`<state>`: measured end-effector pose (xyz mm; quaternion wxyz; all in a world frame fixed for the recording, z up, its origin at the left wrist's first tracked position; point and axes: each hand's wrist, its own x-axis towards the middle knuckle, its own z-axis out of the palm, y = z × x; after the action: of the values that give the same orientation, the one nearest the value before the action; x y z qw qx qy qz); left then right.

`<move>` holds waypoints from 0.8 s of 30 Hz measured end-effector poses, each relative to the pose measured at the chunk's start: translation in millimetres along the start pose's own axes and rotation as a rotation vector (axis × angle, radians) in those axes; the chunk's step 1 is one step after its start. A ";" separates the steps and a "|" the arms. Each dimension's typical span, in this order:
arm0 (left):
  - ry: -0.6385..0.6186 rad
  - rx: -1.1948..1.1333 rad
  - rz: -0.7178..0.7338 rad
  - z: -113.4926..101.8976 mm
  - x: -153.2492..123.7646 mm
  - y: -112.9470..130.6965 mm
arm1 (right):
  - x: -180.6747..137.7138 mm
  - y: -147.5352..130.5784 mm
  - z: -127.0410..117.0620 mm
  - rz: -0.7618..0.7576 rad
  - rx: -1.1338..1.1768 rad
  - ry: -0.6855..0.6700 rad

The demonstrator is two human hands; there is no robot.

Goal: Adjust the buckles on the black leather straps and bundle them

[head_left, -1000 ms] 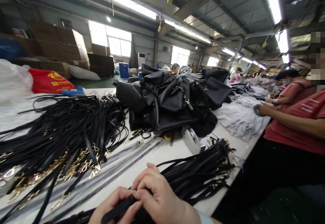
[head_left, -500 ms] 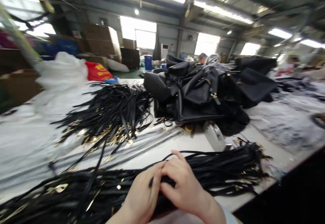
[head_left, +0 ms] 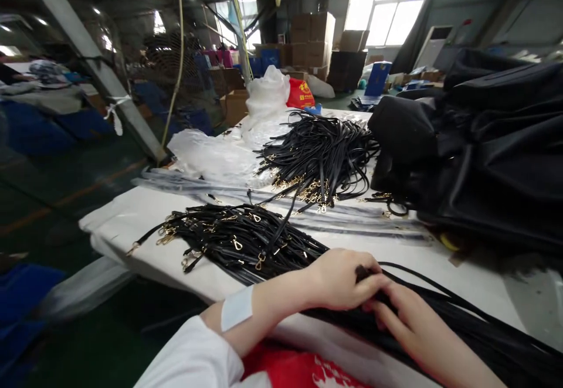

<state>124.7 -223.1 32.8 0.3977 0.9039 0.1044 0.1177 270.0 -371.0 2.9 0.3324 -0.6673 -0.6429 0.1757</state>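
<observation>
My left hand is curled over a black strap at the near edge of the white table, fingers closed on it. My right hand lies beside it with fingers pressed along the same bundle of black straps, which runs off to the right. A white bandage wraps my left wrist. A heap of black straps with gold clasps lies just left of my hands.
A second pile of black straps lies farther back. Black bags are heaped at the right. Clear plastic bags and a red bag sit at the far end. Cardboard boxes stand beyond; the floor drops away left.
My view has swung left, so the table's left end and the floor now show and the co-workers are out of view. My hands stay together on the black straps.
</observation>
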 end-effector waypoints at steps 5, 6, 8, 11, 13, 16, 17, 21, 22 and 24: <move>-0.148 -0.028 0.163 -18.5 -1.7 -11.7 | 1.4 -5.7 -12.5 0.117 0.152 -0.032; -0.192 -0.028 0.144 -22.1 -2.0 -13.8 | 0.5 -5.7 -15.8 0.117 0.158 -0.020; -0.270 -0.060 0.112 -26.1 -2.2 -15.6 | -0.6 -6.2 -19.3 0.132 0.142 0.008; -0.258 -0.063 0.106 -26.3 -1.6 -13.9 | 0.6 -8.1 -17.4 0.175 0.078 0.050; -0.214 -0.026 0.100 -25.4 -1.2 -12.9 | 1.8 -8.6 -15.3 0.191 0.058 0.031; -0.206 -0.016 0.120 -26.5 -1.5 -14.8 | 1.9 -6.8 -16.5 0.215 0.045 -0.015; -0.195 -0.013 0.130 -27.7 -1.8 -16.1 | 1.5 -5.7 -18.0 0.228 0.043 -0.023; -0.122 0.003 0.132 -32.3 -2.2 -19.4 | 1.7 -3.8 -23.6 0.247 0.064 -0.053; -0.119 0.000 0.132 -32.4 -1.9 -19.1 | 2.6 -4.7 -23.8 0.240 0.086 -0.074; -0.148 -0.011 0.140 -30.8 -1.0 -17.1 | 5.1 -7.9 -22.4 0.234 0.145 -0.140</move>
<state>113.0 -190.6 40.2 0.3999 0.9131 0.0108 0.0789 279.6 -371.3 25.3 0.3113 -0.6979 -0.5681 0.3055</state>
